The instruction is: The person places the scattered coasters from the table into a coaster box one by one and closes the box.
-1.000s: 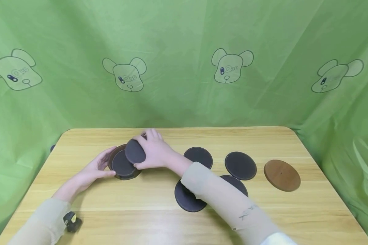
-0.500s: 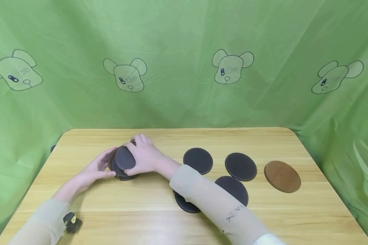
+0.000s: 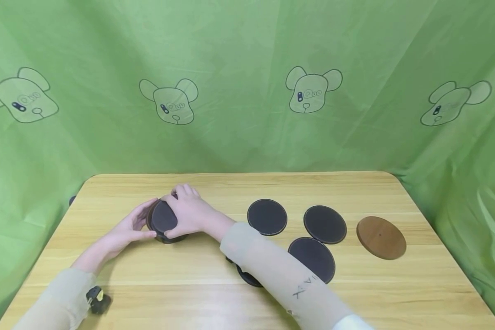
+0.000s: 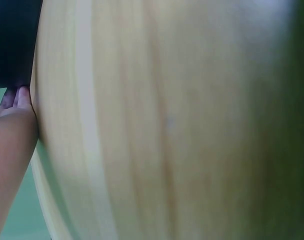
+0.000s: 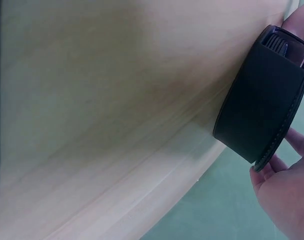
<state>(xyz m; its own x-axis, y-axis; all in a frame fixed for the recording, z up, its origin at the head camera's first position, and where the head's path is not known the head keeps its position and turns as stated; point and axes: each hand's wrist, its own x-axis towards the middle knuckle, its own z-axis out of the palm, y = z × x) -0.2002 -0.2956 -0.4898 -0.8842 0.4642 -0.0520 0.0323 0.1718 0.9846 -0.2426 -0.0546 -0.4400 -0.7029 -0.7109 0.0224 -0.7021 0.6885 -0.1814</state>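
Note:
A round dark coaster (image 3: 163, 216) is in my right hand (image 3: 189, 214), which grips its edge between thumb and fingers. It lies over the mouth of a round black coaster holder (image 3: 171, 239) with a brown inner wall. My left hand (image 3: 134, 225) curves round the holder's left side, thumb at the front. In the right wrist view, the holder's slot (image 5: 277, 44) shows several stacked coasters inside. There the fingers of my right hand (image 5: 287, 190) meet the top edge of the holder (image 5: 262, 95). The coaster's far side is hidden beneath my right hand.
Dark coasters lie flat on the wooden table (image 3: 169, 293): one (image 3: 266, 216) at the centre, one (image 3: 325, 224) right of it, one (image 3: 312, 259) nearer, and another (image 3: 247, 277) partly under my right sleeve (image 3: 272, 270). A brown disc (image 3: 381, 237) lies far right. Green curtain (image 3: 239, 128) encloses the table.
My right hand has moved left and slightly down, bringing the coaster from the holder's right rim to over its mouth. The left hand stays on the holder.

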